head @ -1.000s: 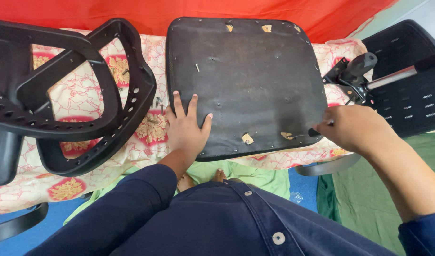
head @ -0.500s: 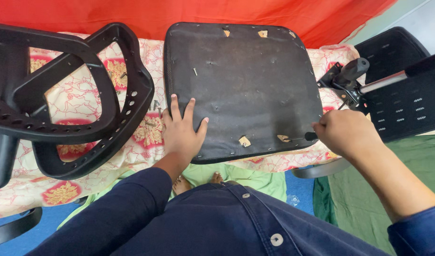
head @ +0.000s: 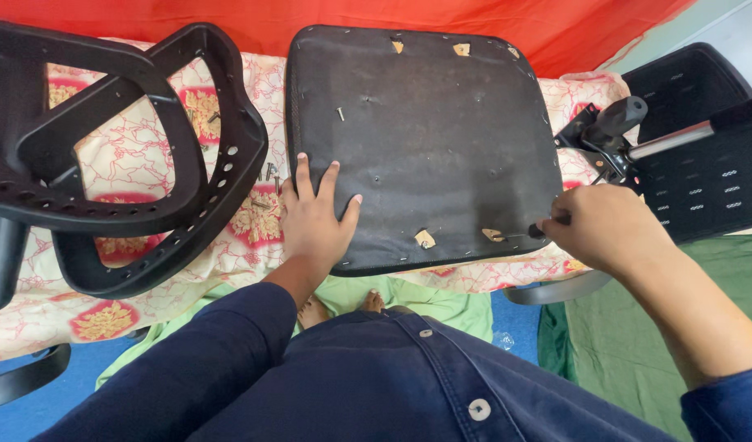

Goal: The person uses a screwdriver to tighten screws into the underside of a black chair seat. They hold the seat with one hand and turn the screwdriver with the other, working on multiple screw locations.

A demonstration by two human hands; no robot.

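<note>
Seat base pinned, tool at its edge
Left hand (head: 314, 223) lay flat, open, on black seat base (head: 421, 139), frame centre; right hand (head: 601, 229) gripped small tool (head: 533, 232) at its lower-right edge.

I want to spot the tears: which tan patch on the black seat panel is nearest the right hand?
The tan patch by the panel's near right edge, just left of the right hand; the others sit farther left or along the far edge.

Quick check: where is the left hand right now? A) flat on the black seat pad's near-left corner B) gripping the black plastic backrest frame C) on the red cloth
A: the left hand lies flat, fingers spread, on the square black seat pad, at its near-left corner.
</note>
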